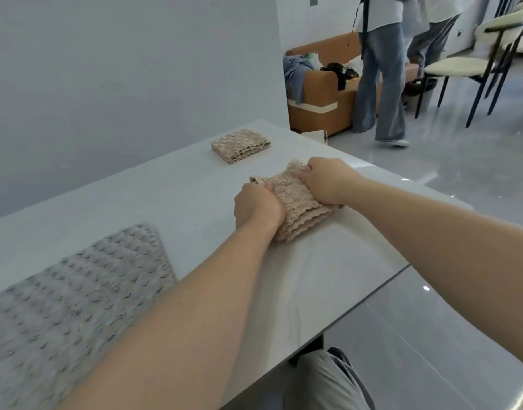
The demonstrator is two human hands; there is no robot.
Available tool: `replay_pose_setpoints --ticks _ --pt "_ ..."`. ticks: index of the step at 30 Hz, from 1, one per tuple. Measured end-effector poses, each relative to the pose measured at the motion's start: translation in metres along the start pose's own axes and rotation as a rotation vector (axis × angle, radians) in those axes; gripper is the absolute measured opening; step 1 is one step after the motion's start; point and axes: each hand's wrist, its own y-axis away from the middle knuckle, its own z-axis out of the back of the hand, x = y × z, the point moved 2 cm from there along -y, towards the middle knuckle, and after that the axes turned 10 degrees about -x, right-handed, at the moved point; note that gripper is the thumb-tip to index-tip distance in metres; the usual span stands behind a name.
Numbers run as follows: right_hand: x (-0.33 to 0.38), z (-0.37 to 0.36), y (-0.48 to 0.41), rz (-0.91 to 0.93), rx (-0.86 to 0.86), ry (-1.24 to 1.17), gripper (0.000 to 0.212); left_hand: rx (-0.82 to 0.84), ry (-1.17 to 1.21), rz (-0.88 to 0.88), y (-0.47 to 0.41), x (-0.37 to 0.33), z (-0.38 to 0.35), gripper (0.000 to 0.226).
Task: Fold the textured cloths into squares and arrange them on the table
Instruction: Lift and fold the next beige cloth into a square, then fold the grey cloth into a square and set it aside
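Observation:
A beige textured cloth [294,202], folded into a thick square, lies on the white table [154,196] near its right edge. My left hand [256,207] grips its left side and my right hand [325,180] grips its right side, fingers curled over the fabric. A second beige cloth [240,145], folded into a square, rests apart at the far end of the table. A grey textured cloth [68,288] lies spread flat at the near left, partly under my left forearm.
The table's right edge [402,267] runs close beside the held cloth, with glossy floor beyond. A brown sofa [322,96] with clothes, two standing people [384,69] and chairs [476,63] are at the back right. A grey wall borders the table's far left.

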Motion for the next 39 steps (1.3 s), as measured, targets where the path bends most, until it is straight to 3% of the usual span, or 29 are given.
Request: replay_pose_setpoints --ticks 6,13,16,18,19,23,25,29,33,39 --pt "-0.022 -0.01 -0.014 0.108 -0.004 0.214 0.039 -0.099 -0.389 -0.188 -0.002 -0.012 -0.015 0.035" --pt "-0.033 -0.012 -0.01 0.051 -0.171 0.28 0.035 -0.202 -0.431 -0.316 0.001 -0.009 -0.018 0.05" --pt "-0.032 -0.012 -0.01 0.04 -0.174 0.284 0.032 -0.313 -0.518 -0.646 0.006 -0.011 -0.018 0.047" --pt "-0.032 -0.014 -0.009 0.042 -0.193 0.282 0.031 -0.225 -0.478 -0.85 0.008 -0.012 -0.025 0.049" --pt "-0.032 -0.015 -0.01 0.055 -0.212 0.284 0.032 -0.125 -0.447 -0.868 0.009 -0.012 -0.029 0.053" --pt "-0.036 -0.018 -0.015 0.256 -0.185 0.132 0.048 0.209 -0.421 -0.746 0.007 0.0 -0.04 0.073" --pt "-0.041 -0.017 -0.018 0.3 -0.074 0.089 0.049 0.242 -0.43 -0.722 0.003 0.005 -0.036 0.077" --pt "-0.055 -0.016 -0.025 0.209 0.086 0.125 0.044 0.274 -0.476 -0.743 0.0 0.013 -0.03 0.083" --pt "-0.053 -0.011 -0.03 0.181 0.12 0.084 0.044 0.336 -0.535 -0.749 -0.002 0.011 -0.025 0.087" --pt "-0.054 -0.007 -0.022 0.201 0.158 0.163 0.059 0.428 -0.569 -0.739 -0.006 0.018 -0.012 0.1"
